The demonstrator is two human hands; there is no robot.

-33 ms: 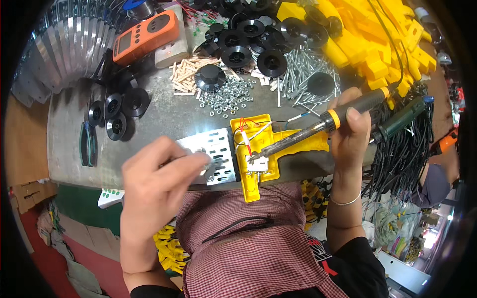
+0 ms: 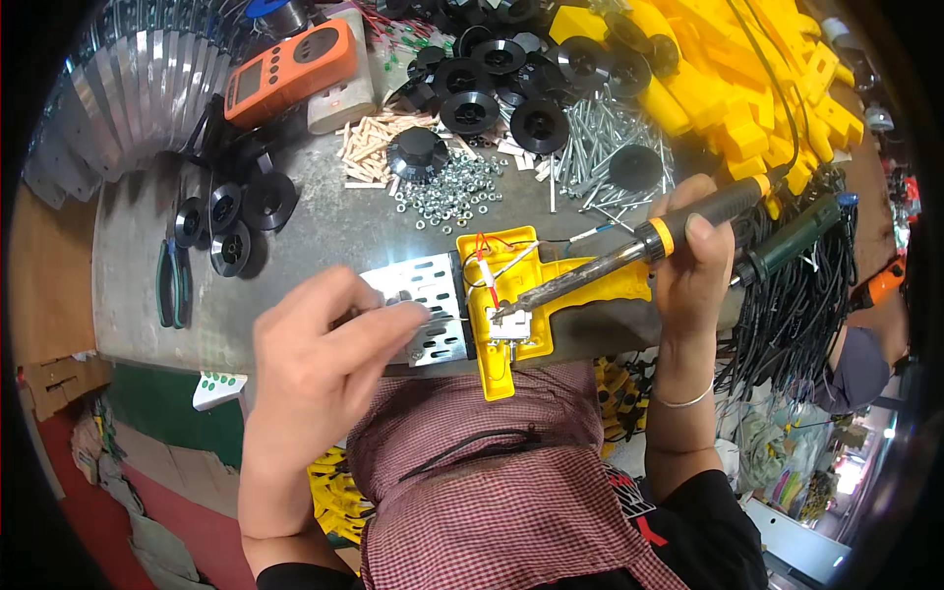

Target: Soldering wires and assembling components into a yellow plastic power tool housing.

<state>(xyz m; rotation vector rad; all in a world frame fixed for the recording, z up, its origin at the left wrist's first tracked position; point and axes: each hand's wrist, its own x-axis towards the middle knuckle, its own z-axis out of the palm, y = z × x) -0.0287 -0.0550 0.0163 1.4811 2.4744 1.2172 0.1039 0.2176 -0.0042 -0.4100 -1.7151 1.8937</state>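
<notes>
My right hand (image 2: 693,258) grips a soldering iron (image 2: 600,267) by its dark, yellow-banded handle. The iron slants down to the left, and its tip is at a small white component (image 2: 509,326) inside an open yellow plastic shell (image 2: 600,283). Red, white and black wires run inside the shell. Against the shell's left side lies a slotted silver metal plate (image 2: 433,283). Over this plate my left hand (image 2: 329,339) is closed in a pinch. A thin silvery wire, looking like solder, sticks out from its fingertips toward the white component.
Behind lie loose nuts (image 2: 447,192), screws (image 2: 605,138), black knobs (image 2: 470,111) and a heap of yellow shells (image 2: 728,88). At left are pliers (image 2: 174,285) and an orange meter (image 2: 290,74). Black cables (image 2: 787,305) and a green-handled tool (image 2: 796,236) are at right.
My left hand has moved slightly right, bringing the thin wire closer to the white component. My right hand and the soldering iron have stayed in place.
</notes>
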